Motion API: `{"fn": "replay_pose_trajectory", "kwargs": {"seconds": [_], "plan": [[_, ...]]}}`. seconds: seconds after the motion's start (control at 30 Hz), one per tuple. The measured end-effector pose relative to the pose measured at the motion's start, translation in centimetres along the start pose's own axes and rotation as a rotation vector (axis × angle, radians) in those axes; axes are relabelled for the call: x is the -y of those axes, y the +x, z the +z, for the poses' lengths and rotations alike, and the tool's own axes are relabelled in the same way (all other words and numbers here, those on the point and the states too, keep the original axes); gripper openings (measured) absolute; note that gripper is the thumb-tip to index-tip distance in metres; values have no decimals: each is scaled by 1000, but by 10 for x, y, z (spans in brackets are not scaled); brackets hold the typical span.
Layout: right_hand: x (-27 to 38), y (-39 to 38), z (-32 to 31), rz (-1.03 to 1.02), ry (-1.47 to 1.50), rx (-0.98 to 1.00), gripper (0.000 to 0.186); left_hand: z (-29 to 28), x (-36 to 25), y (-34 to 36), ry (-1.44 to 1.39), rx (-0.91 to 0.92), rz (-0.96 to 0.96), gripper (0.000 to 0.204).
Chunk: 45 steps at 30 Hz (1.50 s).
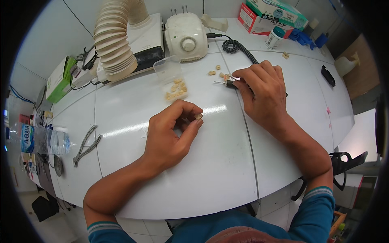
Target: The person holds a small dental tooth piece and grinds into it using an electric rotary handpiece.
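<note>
My left hand (168, 131) pinches a small cream piece (198, 116), tooth-like in shape, between thumb and index finger above the middle of the white table. Farther right, my right hand (261, 91) has its thumb and fingertips closed around a thin metallic piece (231, 76) whose kind I cannot make out. Below those fingertips a black rotary handpiece (230, 84) points its slim metal bur leftward; the hand hides much of its body. Small tooth-like pieces (212, 73) lie just beyond. Between the hands, farther back, a clear plastic box (167, 83) with its lid up holds several more.
A white control unit (186, 38) with a dial connects to a coiled black cord (239, 46). A ribbed suction hose (113, 44) hangs at back left. Metal pliers (87, 146) and a water bottle (40, 139) are left. Boxes (267, 18) and a green-lidded jar (275, 37) stand back right.
</note>
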State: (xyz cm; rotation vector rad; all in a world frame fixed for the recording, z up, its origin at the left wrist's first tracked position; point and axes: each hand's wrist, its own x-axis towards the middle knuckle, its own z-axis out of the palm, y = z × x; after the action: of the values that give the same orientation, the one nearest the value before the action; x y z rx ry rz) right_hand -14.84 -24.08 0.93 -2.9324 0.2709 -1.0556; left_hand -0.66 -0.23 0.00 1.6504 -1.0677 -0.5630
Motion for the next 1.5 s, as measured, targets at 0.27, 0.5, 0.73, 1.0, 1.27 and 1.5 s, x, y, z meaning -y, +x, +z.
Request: {"fn": "replay_pose_trajectory", "kwargs": {"seconds": [0.27, 0.5, 0.73, 1.0, 1.27, 1.5], "plan": [[-31, 0, 2, 162, -78, 13, 8, 1, 0, 1, 14, -11, 13, 15], [-34, 0, 3, 292, 5, 68, 7, 1, -2, 0, 52, -5, 1, 15], [-12, -4, -4, 73, -7, 18, 15, 1, 0, 0, 34, 1, 3, 17], [3, -15, -3, 82, -118, 230, 24, 0, 0, 0, 67, 15, 2, 18], [3, -19, 2, 125, -122, 312, 20, 2, 2, 2, 56, 26, 16, 18], [10, -18, 6, 74, -30, 284, 22, 0, 1, 2, 34, 28, -12, 18]]}}
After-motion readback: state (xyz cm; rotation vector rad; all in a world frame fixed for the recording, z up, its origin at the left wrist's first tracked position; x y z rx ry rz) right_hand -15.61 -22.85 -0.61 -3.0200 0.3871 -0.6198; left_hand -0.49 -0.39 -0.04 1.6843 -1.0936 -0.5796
